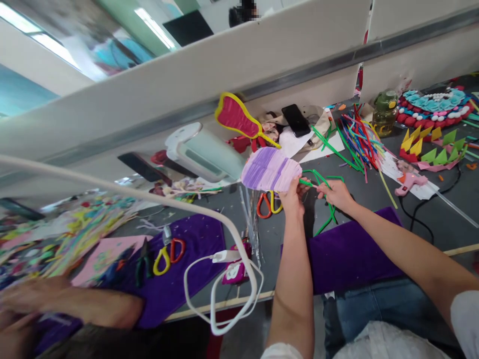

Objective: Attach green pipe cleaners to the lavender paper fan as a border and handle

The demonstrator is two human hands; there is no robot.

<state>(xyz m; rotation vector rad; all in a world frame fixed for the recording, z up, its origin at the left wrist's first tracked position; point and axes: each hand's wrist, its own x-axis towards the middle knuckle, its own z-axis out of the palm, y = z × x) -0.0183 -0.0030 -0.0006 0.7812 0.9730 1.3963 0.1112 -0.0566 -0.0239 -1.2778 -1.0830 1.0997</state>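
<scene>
My left hand (294, 198) is closed on the narrow end of a fan-shaped craft piece (270, 169), striped in lilac and darker purple and apparently made of pipe cleaners. To its right, my right hand (336, 193) pinches a green pipe cleaner (306, 183) where it meets the piece's stem. Its fingertips hide the exact grip. Loose green pipe cleaners (331, 214) hang and lie around and below this hand. Beneath the striped piece lies a pair of scissors (265, 205) with red and yellow handles. A red fan-shaped piece with yellow edging (239, 117) stands behind.
A purple cloth (352, 249) covers the table edge before me. Rightward are a pink glue gun (410, 183), pipe cleaners (361, 137), a bottle (384, 113) and a paper crown (430, 149). A white cable (224, 219) crosses left, near a co-worker's blurred arm (93, 304).
</scene>
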